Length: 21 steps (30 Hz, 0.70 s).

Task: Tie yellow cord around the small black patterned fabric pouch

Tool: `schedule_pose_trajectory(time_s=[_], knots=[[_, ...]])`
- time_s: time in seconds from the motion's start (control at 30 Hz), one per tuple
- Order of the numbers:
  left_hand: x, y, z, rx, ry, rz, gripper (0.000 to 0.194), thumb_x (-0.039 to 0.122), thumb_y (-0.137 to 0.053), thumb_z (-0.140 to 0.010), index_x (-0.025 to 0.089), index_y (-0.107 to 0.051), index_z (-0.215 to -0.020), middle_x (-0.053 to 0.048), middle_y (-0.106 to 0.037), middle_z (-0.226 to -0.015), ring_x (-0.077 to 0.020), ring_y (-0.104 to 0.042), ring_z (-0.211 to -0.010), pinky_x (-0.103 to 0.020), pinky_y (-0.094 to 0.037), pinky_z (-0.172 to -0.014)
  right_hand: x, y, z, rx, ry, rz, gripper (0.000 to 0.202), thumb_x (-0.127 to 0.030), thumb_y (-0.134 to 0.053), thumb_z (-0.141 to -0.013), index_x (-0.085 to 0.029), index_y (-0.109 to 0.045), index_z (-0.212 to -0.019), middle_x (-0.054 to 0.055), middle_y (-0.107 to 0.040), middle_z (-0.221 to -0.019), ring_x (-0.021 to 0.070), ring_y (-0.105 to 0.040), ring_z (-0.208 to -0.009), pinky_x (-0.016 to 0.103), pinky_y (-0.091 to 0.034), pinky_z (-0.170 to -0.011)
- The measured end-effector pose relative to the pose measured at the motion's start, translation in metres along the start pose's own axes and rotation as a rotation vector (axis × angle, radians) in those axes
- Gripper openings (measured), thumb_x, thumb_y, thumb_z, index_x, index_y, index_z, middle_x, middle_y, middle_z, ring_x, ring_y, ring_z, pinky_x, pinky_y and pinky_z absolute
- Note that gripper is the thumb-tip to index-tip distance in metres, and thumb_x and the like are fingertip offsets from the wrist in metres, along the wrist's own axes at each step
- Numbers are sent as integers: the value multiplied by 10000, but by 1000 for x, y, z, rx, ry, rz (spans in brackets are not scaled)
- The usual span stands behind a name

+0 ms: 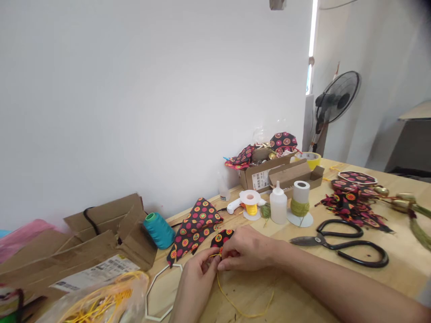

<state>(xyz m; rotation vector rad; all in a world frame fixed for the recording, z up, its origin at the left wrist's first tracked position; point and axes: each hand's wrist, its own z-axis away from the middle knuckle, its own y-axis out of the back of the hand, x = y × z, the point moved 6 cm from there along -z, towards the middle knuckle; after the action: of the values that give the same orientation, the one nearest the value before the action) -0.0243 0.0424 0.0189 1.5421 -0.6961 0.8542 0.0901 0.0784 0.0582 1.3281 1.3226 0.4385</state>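
Note:
My left hand [199, 279] and my right hand [248, 249] meet low in the middle of the head view, fingertips pinched together. Between them is a small dark fabric piece [222, 236] with red and yellow flower patterns; my fingers cover much of it. A thin yellow cord [232, 308] runs along the piece's edge at my fingertips, then hangs in a loose loop onto the table. My left fingers grip the fabric, while my right thumb and forefinger pinch at its edge where the cord passes. Just behind lies a larger patterned cloth [201, 217].
Black-handled scissors [340, 242] lie right of my forearm. Behind stand a white squeeze bottle [278, 206], a green thread spool [299, 207] and a yellow spool [251, 208]. Left are a white octagonal frame [147, 298], a teal thread cone [159, 231] and a cardboard box [131, 242].

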Motion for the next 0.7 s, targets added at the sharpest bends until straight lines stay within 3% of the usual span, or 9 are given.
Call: schedule_pose_trajectory(time_s=[0.17,0.37,0.7], knots=[[8,-3,3,-57,-34,-111,285,341,-468,-748,142,-654,-830,-74,-669,-758,-215,-603,-718,-301,-461,-650,-1,-2,0,-24,5,19,218,-403,-517,-727,-269,-664,-814,-39,-580,-546,74,-442,-478,182,-214,-430],[8,1,4,-12,-7,-188,256,363,-461,-747,178,-637,-744,-49,-662,-728,-216,-592,-713,-290,-437,-645,0,-3,0,-40,-13,27,269,-451,-496,-731,-270,-667,-832,-31,-580,-526,73,-440,-461,186,-209,-427],[6,3,4,11,44,-41,246,338,-499,-716,158,-660,-761,-36,-690,-680,-210,-615,-666,-250,-442,-586,-2,-3,0,-6,-9,66,292,-477,-477,-738,-264,-672,-783,-41,-561,-499,69,-415,-448,192,-191,-419]])
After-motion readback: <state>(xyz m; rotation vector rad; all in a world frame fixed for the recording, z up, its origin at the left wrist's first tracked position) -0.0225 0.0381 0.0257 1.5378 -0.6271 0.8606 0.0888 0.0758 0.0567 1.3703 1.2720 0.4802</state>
